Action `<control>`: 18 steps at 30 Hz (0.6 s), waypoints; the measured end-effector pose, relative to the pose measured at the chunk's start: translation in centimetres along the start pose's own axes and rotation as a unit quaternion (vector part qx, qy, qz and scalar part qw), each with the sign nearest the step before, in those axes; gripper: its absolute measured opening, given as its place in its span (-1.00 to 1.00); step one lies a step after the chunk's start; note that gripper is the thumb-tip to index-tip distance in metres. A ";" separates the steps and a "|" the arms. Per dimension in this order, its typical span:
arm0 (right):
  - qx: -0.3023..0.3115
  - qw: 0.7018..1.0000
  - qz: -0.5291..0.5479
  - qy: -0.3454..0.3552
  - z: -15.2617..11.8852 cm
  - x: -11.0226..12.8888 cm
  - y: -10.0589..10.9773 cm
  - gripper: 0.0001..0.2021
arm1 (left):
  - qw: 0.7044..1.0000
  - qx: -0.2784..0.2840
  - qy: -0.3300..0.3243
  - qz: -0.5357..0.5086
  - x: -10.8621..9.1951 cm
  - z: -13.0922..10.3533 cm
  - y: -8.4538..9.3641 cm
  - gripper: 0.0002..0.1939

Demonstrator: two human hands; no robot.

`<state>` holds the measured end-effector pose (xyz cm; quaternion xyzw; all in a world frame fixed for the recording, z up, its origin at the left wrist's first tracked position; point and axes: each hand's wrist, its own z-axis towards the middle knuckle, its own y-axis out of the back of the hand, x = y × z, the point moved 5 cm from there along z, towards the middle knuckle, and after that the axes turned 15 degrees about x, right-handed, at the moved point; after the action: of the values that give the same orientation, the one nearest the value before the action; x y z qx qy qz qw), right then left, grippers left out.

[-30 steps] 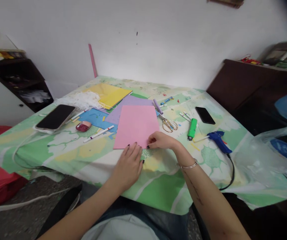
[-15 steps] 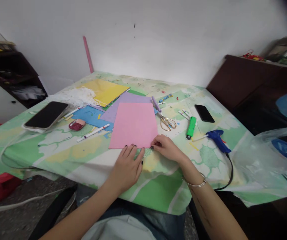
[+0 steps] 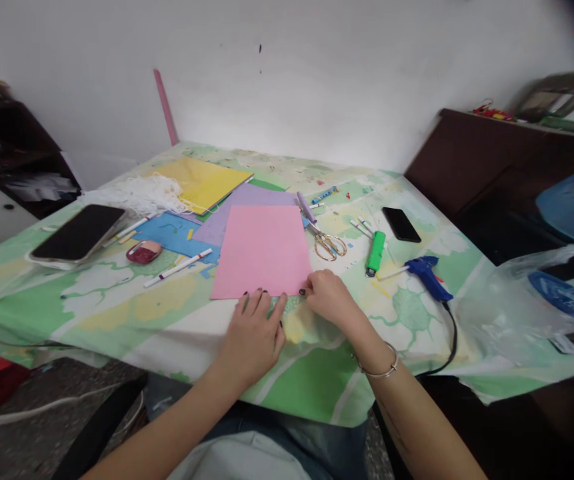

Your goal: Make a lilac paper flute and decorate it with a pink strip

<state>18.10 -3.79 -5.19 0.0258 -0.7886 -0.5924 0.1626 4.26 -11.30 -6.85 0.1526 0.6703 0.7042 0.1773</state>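
A pink sheet (image 3: 264,250) lies flat on the patterned tablecloth (image 3: 131,333), in front of me. My left hand (image 3: 254,337) rests palm down at its near edge, fingers spread and fingertips touching that edge. At the near right corner, my right hand (image 3: 329,297) has its fingers pinched together on the sheet. Gold-handled scissors (image 3: 329,245) lie just right of the sheet. Beneath and behind it are a purple sheet (image 3: 241,200) and blue pieces (image 3: 169,233).
A green lighter (image 3: 375,253), a blue glue gun (image 3: 431,277) and a black phone (image 3: 401,225) are on the right. Left are a larger phone (image 3: 79,233), white yarn (image 3: 139,193), a marker (image 3: 177,268) and a maroon item (image 3: 144,251). Behind lies a yellow sheet (image 3: 207,183).
The view has shifted slightly, so most things appear a little further left. My right fingers are curled more closely at the sheet's corner. My left hand stays at the near edge.
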 end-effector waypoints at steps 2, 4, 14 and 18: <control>-0.007 1.000 -0.004 -0.018 -0.3 0.0 0.1 -0.82 | 1.000 -0.004 0.006 -0.003 -0.2 0.0 -0.1 -0.50; -0.010 1.000 0.000 -0.029 -0.4 -0.1 0.1 -0.81 | 1.000 -0.009 -0.003 -0.005 -0.4 0.0 -0.2 -0.50; 0.012 0.990 0.138 0.008 0.6 -3.1 -0.2 -0.83 | 0.998 0.012 -0.062 -0.005 -0.5 0.6 0.4 -0.53; 0.004 0.972 0.217 0.086 -0.5 -4.5 -0.1 -0.83 | 0.997 0.011 -0.071 -0.003 -0.8 1.2 0.5 -0.51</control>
<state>22.45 -3.23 -6.19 -0.0951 -0.7608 -0.5353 0.3543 5.51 -10.63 -6.27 0.2020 0.6642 0.6836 0.2254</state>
